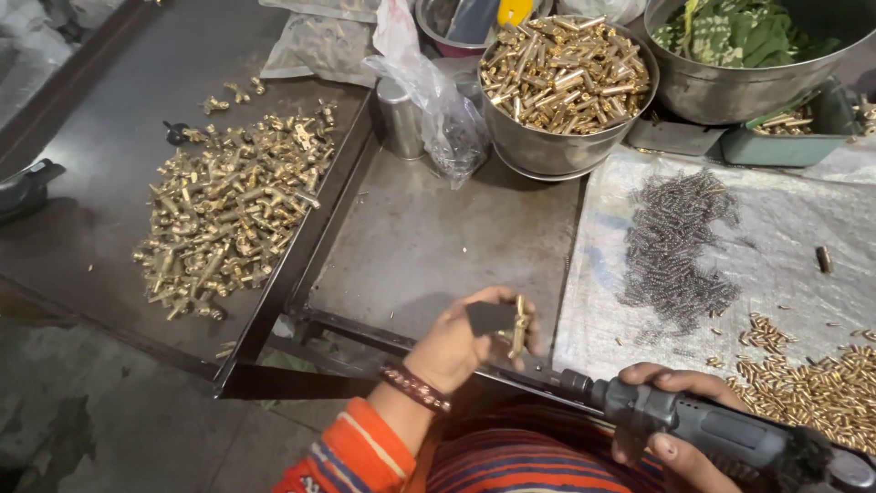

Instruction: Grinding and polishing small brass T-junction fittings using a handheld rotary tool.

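Your left hand [461,342] pinches a small brass fitting [518,326] above the steel table's edge [365,324]; your right hand [680,415] grips the grey power driver [703,427]. Assembly step, apparently; next requires aligning tip to fitting.

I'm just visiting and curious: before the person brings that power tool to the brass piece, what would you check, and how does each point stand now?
1. Left hand grips brass piece: ok.
2. Right hand holds driver firmly: ok.
3. Driver tip lined up with the piece: not ok, it sits below and to the right of the piece.
4. Bit fitted in the driver: cannot tell, the tip is hidden.
5. Springs within reach on the sheet: ok.
6. Room beside the pile of finished parts: ok.
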